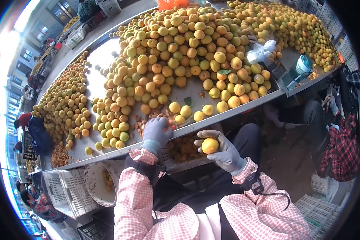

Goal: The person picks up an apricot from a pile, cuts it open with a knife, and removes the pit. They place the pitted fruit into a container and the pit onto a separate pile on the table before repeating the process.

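Note:
My right hand (227,155), in a grey glove, holds a whole yellow apricot (209,145) in front of the table edge, with palm and fingers turned up around it. My left hand (157,131), also gloved, is at the metal table's near rim (200,121), its fingers curled down beside a heap of reddish-brown pits or scraps (139,125). Whatever those fingers grip is hidden. Just right of this hand, loose apricots (199,116) lie along the rim. Behind them rises a large pile of apricots (176,52).
Under the table edge, a crate (184,150) holds brownish pieces. White crates (70,192) and a round white tub (96,182) stand at the left. A teal-lidded bottle (302,70) and a plastic bag (262,52) are on the right. A person in red plaid (342,148) sits nearby.

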`<act>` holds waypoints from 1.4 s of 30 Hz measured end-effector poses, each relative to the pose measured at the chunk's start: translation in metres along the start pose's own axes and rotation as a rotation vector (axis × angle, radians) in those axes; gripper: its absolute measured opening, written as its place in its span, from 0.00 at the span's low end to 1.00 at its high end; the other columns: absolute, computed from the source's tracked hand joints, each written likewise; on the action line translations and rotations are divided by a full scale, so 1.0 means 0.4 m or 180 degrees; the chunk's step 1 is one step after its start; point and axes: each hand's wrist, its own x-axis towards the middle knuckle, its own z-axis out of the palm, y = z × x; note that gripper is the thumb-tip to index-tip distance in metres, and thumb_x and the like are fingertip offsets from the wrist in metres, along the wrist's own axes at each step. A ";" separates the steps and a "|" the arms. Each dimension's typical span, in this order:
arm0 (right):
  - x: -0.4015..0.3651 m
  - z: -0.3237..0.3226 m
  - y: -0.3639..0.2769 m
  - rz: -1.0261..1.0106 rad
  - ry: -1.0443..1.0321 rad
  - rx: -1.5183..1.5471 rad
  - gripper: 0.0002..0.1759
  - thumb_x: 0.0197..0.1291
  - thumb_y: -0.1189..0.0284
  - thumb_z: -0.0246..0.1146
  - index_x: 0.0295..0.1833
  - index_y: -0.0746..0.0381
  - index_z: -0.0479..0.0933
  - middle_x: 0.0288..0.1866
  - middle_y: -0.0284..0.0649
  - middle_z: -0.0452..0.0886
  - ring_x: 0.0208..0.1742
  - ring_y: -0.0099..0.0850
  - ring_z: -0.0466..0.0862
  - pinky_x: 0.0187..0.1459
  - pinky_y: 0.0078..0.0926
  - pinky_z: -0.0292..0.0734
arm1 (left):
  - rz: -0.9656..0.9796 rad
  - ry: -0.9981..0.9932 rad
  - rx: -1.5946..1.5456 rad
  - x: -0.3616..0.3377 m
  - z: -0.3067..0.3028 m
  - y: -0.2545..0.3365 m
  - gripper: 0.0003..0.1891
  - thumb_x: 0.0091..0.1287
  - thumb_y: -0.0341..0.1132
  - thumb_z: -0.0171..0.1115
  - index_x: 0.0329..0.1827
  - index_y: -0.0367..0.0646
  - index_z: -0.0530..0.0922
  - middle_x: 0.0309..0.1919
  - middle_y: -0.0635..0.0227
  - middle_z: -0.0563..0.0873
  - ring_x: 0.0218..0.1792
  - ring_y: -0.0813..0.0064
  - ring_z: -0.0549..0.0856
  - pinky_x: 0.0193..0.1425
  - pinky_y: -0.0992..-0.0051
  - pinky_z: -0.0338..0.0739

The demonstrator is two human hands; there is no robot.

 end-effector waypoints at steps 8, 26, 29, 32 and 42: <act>0.035 -0.008 0.002 0.0451 0.0137 -0.0085 0.32 0.53 0.83 0.65 0.64 0.60 0.65 0.62 0.37 0.69 0.61 0.30 0.76 0.60 0.27 0.76 | -0.0342 0.0298 -0.0488 0.029 0.035 -0.041 0.07 0.58 0.37 0.63 0.33 0.44 0.76 0.26 0.58 0.83 0.32 0.52 0.83 0.41 0.58 0.77; 0.338 0.051 -0.024 -0.1139 -0.0413 -0.6827 0.12 0.56 0.67 0.62 0.45 0.53 0.83 0.43 0.37 0.78 0.47 0.40 0.80 0.43 0.38 0.75 | 0.0062 0.0612 -0.1309 -0.013 -0.041 -0.042 0.16 0.59 0.40 0.68 0.47 0.43 0.81 0.50 0.56 0.82 0.55 0.53 0.78 0.61 0.61 0.71; 0.393 0.053 -0.010 0.0234 -0.0869 -0.7939 0.21 0.54 0.56 0.64 0.45 0.60 0.83 0.46 0.36 0.81 0.50 0.36 0.81 0.47 0.36 0.76 | -0.0024 0.0505 -0.1405 -0.042 -0.058 -0.044 0.16 0.58 0.39 0.68 0.46 0.42 0.81 0.49 0.55 0.82 0.56 0.52 0.78 0.62 0.61 0.71; 0.425 0.098 -0.067 0.1433 -0.1128 -0.7458 0.21 0.55 0.56 0.63 0.46 0.60 0.83 0.49 0.39 0.82 0.51 0.36 0.83 0.47 0.36 0.78 | -0.0192 0.0397 -0.1506 -0.064 -0.064 -0.044 0.18 0.58 0.41 0.69 0.47 0.41 0.81 0.50 0.54 0.82 0.56 0.52 0.78 0.61 0.61 0.72; 0.390 0.107 -0.174 0.1759 -0.1929 -0.6235 0.22 0.53 0.52 0.68 0.46 0.57 0.85 0.41 0.45 0.86 0.42 0.40 0.85 0.44 0.36 0.77 | 0.1309 0.0809 0.0755 -0.056 -0.139 0.059 0.41 0.49 0.48 0.72 0.68 0.46 0.69 0.61 0.57 0.76 0.66 0.55 0.71 0.69 0.56 0.66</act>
